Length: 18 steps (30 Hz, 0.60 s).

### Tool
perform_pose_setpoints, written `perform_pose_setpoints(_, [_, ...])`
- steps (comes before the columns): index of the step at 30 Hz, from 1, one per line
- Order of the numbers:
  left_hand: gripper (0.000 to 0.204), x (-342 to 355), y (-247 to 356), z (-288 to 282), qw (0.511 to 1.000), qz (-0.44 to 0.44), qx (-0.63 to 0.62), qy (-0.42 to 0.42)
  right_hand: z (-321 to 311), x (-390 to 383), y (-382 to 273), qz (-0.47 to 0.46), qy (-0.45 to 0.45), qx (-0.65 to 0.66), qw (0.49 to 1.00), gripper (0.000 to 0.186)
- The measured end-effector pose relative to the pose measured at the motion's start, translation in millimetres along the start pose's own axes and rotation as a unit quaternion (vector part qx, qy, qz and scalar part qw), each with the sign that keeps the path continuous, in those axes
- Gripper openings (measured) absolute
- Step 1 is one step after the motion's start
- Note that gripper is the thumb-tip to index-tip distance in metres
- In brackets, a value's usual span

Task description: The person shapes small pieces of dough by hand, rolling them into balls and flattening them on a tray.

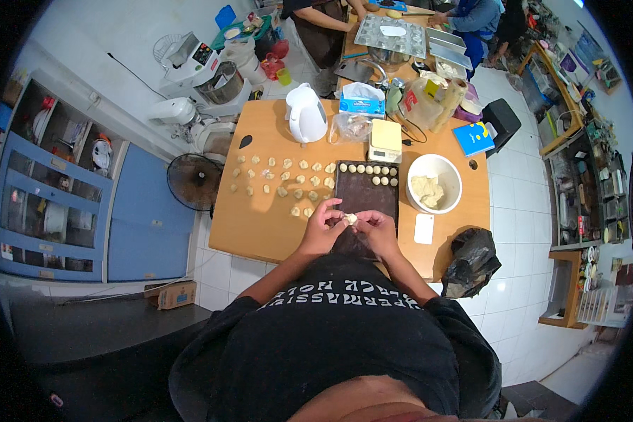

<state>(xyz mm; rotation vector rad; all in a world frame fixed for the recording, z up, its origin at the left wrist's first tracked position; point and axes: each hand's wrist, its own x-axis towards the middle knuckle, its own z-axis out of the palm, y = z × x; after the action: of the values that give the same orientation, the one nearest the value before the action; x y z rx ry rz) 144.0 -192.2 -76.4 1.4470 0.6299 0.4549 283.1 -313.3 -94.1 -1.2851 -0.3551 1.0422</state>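
Between my left hand (pixel 322 228) and my right hand (pixel 378 232) is a small piece of pale dough (pixel 350 219), pinched by the fingers of both. My hands are over the near part of a dark baking tray (pixel 362 191). Round dough balls (pixel 360 169) stand in rows along the tray's far edge. To the left, rough dough lumps (pixel 283 190) lie spread in rows on the wooden table (pixel 260 228). A white bucket (pixel 454 193) holding a mass of dough (pixel 427 190) stands right of the tray.
Behind the tray are a kitchen scale (pixel 385 141), a white jug (pixel 307 116) and a tissue box (pixel 362 100). A white card (pixel 424 228) and black plastic bag (pixel 471 260) are at the right. A fan (pixel 192 181) stands left of the table. People work at the far end.
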Motion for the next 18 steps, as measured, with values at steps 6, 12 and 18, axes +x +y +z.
perform_pose_setpoints(6, [0.049,-5,-1,4,0.996,0.032,0.066,0.053,8,-8,-12,0.019,-0.007,0.013,1.000,0.006])
perform_pose_setpoints(12, [0.047,1,-3,10,0.969,0.131,0.203,0.053,1,2,6,-0.026,0.021,-0.035,0.999,0.023])
perform_pose_setpoints(18, [0.067,3,6,10,0.983,0.055,0.170,0.031,6,2,-1,-0.136,0.068,-0.103,0.983,0.029])
